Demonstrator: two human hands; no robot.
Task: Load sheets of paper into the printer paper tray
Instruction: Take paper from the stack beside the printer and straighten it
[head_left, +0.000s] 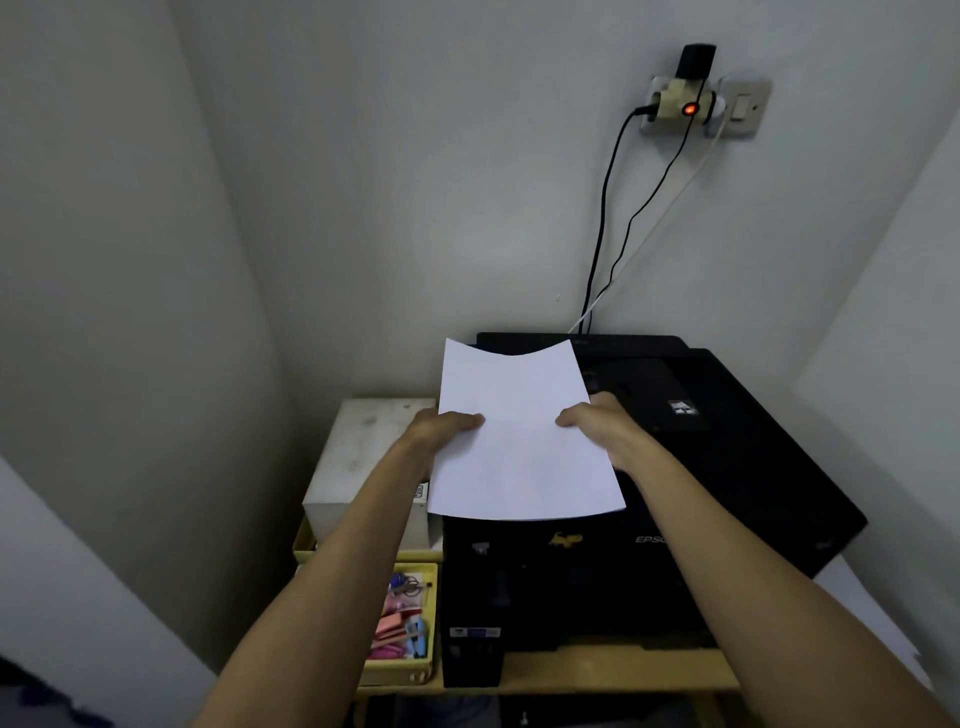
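The paper (524, 436) hides the fingers of each hand — and part of the printer (727, 467).

Two hands held one stack of paper (522, 441): the left hand (441, 431) at nine o'clock of it, the right hand (597, 423) at three o'clock. One black printer (727, 467) sat beneath. At nine o'clock of the printer stood one white box (363, 457), and at seven o'clock one yellow basket (415, 670) of small items too jumbled to count. At twelve o'clock, one wall socket (680, 104) showed one red light (690, 109), with three cables (602, 218) hanging down.
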